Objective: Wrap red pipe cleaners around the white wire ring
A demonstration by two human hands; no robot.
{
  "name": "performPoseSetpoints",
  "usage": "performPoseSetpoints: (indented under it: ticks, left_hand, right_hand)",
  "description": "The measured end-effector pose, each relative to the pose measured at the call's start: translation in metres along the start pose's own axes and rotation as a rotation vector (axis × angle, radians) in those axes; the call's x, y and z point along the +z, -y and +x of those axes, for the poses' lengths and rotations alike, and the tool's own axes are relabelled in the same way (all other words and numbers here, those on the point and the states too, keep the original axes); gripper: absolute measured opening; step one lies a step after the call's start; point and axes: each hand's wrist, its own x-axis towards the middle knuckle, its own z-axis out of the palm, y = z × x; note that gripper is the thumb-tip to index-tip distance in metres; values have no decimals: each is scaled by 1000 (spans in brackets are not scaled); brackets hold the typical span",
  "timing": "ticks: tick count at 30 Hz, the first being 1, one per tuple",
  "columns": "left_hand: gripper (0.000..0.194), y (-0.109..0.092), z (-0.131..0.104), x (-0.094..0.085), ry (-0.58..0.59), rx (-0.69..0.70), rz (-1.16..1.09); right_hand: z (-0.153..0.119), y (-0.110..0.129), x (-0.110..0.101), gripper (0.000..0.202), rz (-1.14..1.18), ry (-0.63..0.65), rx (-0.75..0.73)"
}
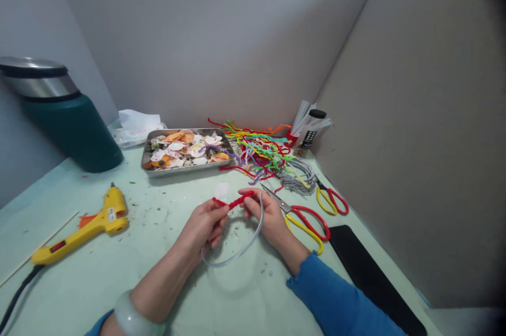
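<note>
A red fuzzy pipe cleaner (239, 201) runs between my two hands over the middle of the table. My left hand (205, 226) pinches its left part between thumb and fingers. On the other side my right hand (268, 216) is closed on its right end. A thin grey hoop (241, 252), like a headband, hangs in a curve below them; its ends run into my hands. Whether the pipe cleaner is wound on the hoop is hidden by my fingers. Large scissors (304, 220) with red and yellow handles lie just right of my right hand.
At the back stand a metal tray (190, 171) of painted shells, tangled pipe cleaners (256, 151), a grey cord coil (298, 175) and a capped jar (310, 133). Left are a yellow glue gun (89, 228) and green bottle (75, 130). Smaller scissors (332, 200) and a black strip (371, 278) lie right.
</note>
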Motion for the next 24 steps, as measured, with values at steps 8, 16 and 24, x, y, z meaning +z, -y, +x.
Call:
performPoseSetpoints:
  ticks: [8,16,24]
  left_hand:
    - [24,0,1,1,2,-1,35]
    - [22,2,1,2,-7,22,52]
    - [26,-2,0,5,-79,105,122]
  right_hand:
    - [2,-7,-6,33,83,7,24]
    - [2,-8,-5,32,122,-12,39]
    - [4,-4,-3,34,327,5,97]
